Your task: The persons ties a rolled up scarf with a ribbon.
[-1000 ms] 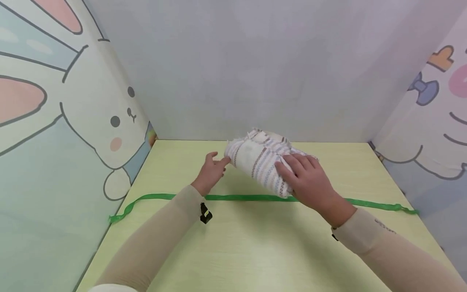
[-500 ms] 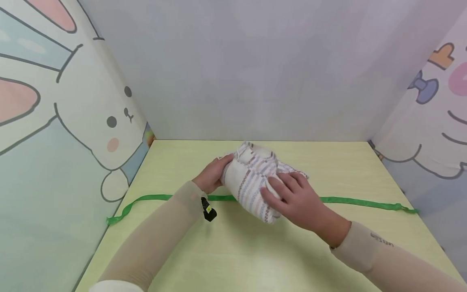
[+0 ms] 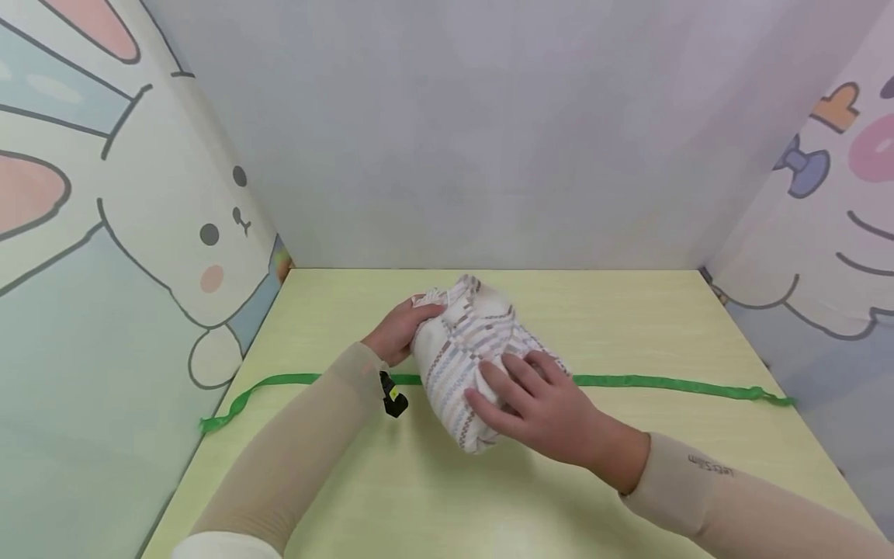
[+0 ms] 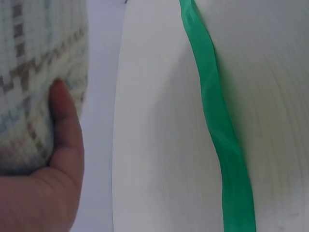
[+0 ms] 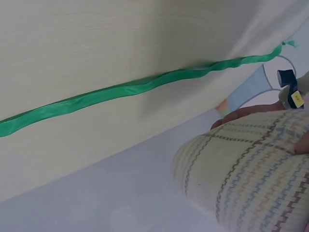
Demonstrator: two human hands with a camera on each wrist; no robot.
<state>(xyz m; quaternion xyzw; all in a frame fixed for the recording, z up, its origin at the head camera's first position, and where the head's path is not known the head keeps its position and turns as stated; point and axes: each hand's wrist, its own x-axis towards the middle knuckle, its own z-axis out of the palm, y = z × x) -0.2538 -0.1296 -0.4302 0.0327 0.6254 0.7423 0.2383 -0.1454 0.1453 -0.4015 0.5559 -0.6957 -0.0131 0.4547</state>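
Note:
A folded bundle of white woven cloth (image 3: 443,365) with brown, blue and pink stripes is held up over the table, tilted so its near end points down toward me. My left hand (image 3: 398,332) grips the far left end, its thumb lying on top and the other fingers hidden behind the fabric. With spread, bent fingers my right hand (image 3: 548,407) holds the right side near the lower end. The left wrist view shows the left thumb (image 4: 67,130) pressed along the cloth (image 4: 29,63). From the right wrist, the rounded underside of the bundle (image 5: 231,169) appears.
A green ribbon (image 3: 649,382) runs across the pale yellow-green table (image 3: 335,497), under the cloth and arms. A grey wall (image 3: 489,140) stands behind, and side panels with cartoon drawings (image 3: 168,225) flank the table. A small black device (image 3: 394,400) hangs at the left wrist.
The left hand has gone from loose fingers at the cloth's left end to a grip on it. The bundle has come nearer and leftward, turning steeper, with the right hand following.

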